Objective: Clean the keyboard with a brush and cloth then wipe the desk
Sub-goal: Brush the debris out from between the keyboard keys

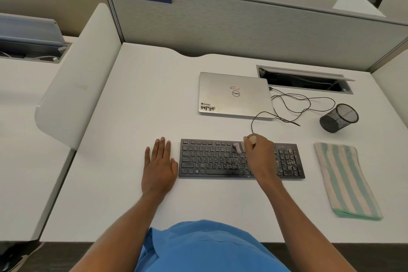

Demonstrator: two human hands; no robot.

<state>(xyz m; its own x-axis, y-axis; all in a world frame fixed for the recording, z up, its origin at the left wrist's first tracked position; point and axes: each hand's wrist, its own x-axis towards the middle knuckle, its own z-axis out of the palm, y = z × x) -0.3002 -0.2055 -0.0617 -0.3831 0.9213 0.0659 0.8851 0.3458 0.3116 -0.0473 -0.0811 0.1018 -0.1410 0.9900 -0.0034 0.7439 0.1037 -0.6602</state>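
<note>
A: Where is the right hand (259,152)?
B: Over the middle of the keyboard (212,161), gripping a brush (239,147) whose bristles are on the upper key rows.
A: And the left hand (160,161)?
B: Flat on the surface (143,95), just beside the keyboard's left end.
A: The cloth (346,180)?
B: Striped, lying right of the keyboard. Crumbs speckle the number pad.

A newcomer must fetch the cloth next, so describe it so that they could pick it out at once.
Start at the white desk and find the black keyboard near its front edge. Just right of the keyboard, on the near side of the black mesh cup, lies the cloth. It is the only soft thing there: a long towel striped pale green and cream.
</note>
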